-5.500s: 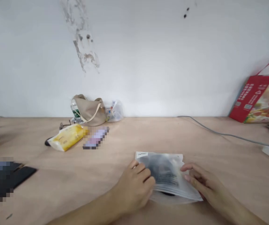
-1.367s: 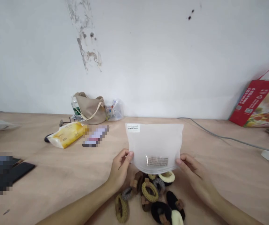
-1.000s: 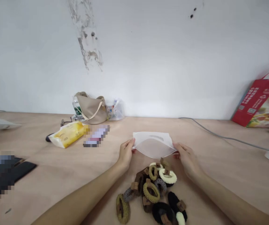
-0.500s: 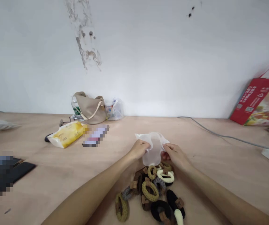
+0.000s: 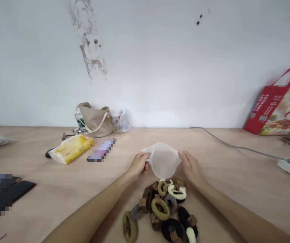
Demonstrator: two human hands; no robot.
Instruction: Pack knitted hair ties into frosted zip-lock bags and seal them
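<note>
One open white bag (image 5: 163, 161) spreads between the left hand (image 5: 138, 164), gripping its 9 o'clock edge, and the right hand (image 5: 191, 167), gripping at 3 o'clock; at least ten hair ties (image 5: 161, 218) lie at 6 o'clock, one tan handbag (image 5: 98, 120) at 10 o'clock.

And here we see frosted white on the pouch (image 5: 164, 161), olive, brown, grey, black and cream across the hair ties (image 5: 161, 208), yellow and white on the packet (image 5: 71, 148), taupe on the handbag (image 5: 98, 121), red with printed food pictures on the carrier bag (image 5: 273, 109), pale brown on the surface (image 5: 223, 175)!
</note>
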